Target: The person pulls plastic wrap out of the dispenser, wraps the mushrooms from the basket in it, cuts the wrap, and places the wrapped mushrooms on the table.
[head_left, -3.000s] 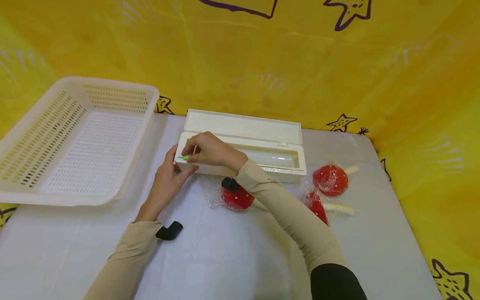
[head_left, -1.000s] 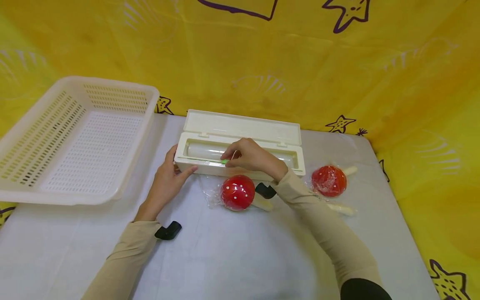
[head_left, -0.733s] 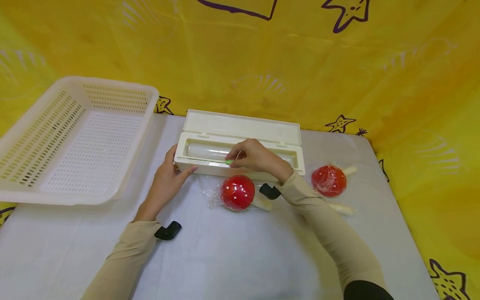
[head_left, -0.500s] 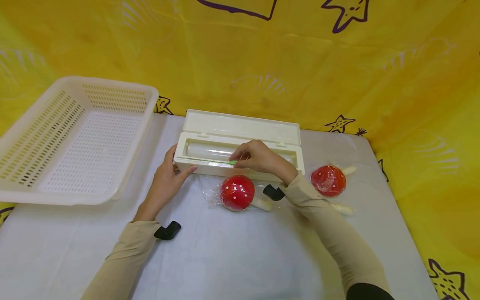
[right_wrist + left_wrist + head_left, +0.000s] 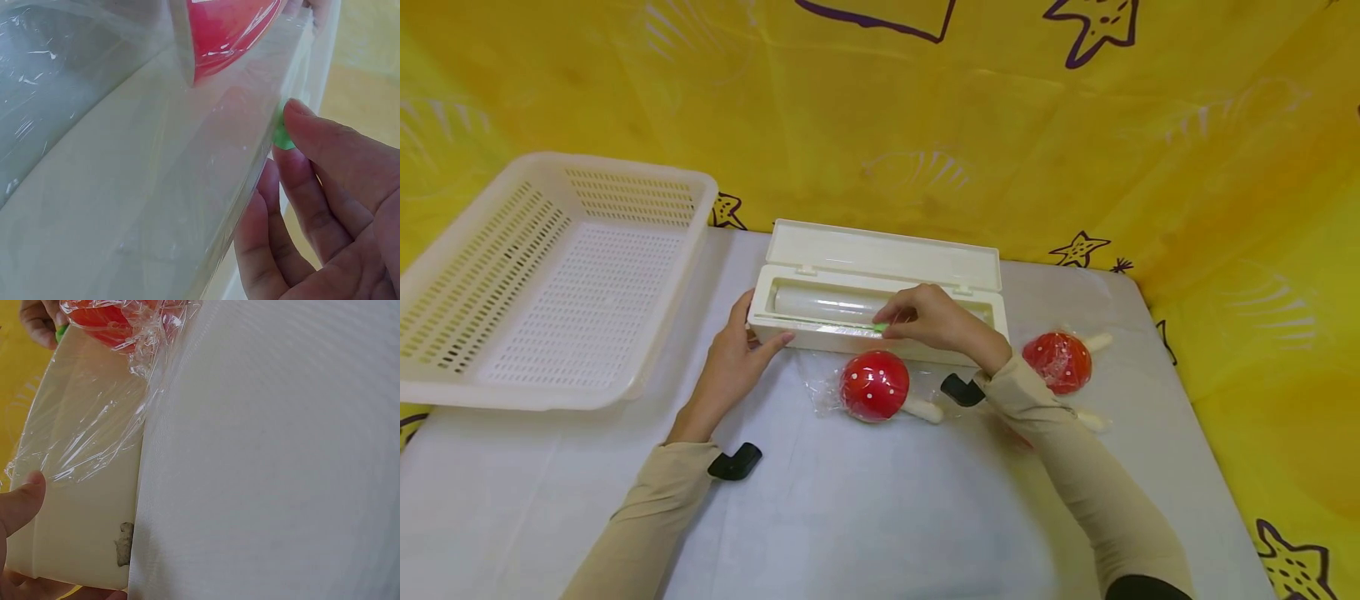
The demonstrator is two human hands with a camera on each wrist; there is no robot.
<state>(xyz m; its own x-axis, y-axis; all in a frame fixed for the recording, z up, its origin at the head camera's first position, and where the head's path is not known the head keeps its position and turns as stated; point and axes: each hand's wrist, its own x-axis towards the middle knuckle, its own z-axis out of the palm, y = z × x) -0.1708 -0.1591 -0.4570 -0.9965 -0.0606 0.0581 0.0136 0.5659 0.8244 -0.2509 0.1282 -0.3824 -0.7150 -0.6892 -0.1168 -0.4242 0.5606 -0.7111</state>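
A cream cling film dispenser box [image 5: 820, 335] stands with its lid up, a film roll [image 5: 820, 302] lying inside. My left hand [image 5: 730, 367] grips the box's left end, thumb on the front face. With thumb and fingertips, my right hand [image 5: 928, 317] pinches the green slide cutter [image 5: 880, 328] on the front edge, right of the middle. Clear film [image 5: 87, 440] hangs over the front face in the left wrist view. Just in front of the box lies a red dotted toy mushroom [image 5: 874, 385] on film.
On the left is a white slotted basket [image 5: 512, 398]. Another wrapped mushroom [image 5: 1058, 361] lies to the right; a third one's stem [image 5: 1092, 420] shows beside my right sleeve, which hides most of it. A yellow patterned cloth [image 5: 880, 108] hangs behind the table.
The right hand has slid the green cutter from the box's left end rightward along the front edge, and the right forearm has shifted right with it. The left hand keeps its grip.
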